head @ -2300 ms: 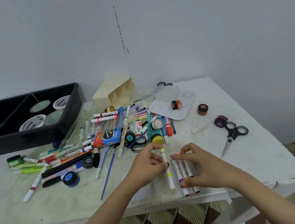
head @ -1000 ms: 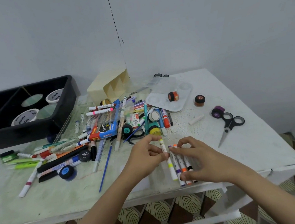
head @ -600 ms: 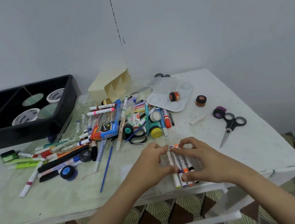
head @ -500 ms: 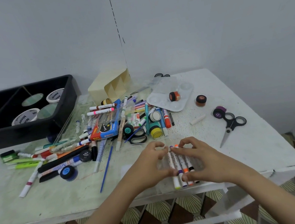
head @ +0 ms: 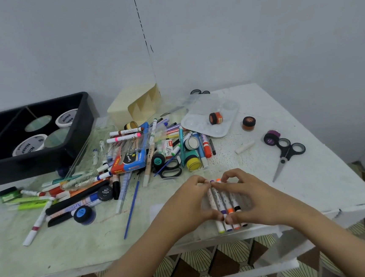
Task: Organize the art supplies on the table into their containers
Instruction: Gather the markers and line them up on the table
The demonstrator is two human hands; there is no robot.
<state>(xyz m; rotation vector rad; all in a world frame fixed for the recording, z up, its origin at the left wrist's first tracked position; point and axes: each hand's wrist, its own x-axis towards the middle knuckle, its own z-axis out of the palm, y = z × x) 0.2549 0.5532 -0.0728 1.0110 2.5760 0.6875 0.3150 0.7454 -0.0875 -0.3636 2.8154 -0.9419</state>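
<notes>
So both hands are cupped round the same little bunch of markers [head: 223,203]: left hand [head: 188,205] curls in from the 9 o'clock side, right hand [head: 256,198] from 3 o'clock, thumbs nearly meeting at the near ends and fingertips pinching the far ends. There are four markers side by side, with yellow, purple, orange and black ends pointing at 6 o'clock, right by the near edge of the desk [head: 313,182]. Can't tell if they're resting on it or lifted a hair. Out at 9 o'clock a blue paintbrush [head: 131,209] lies on its own. At 11 o'clock is the big messy pile, with a watercolour box [head: 128,163] in the middle of it. At 12 o'clock sits a white palette [head: 198,123] with an orange paint pot [head: 215,117] on it. Black-handled scissors [head: 288,151] are at 2 o'clock, touching a purple pot [head: 271,137]. Further back, a cream organizer [head: 134,107] lies at 11 o'clock and a black tray [head: 81,129] at 10, holding white tubs.
</notes>
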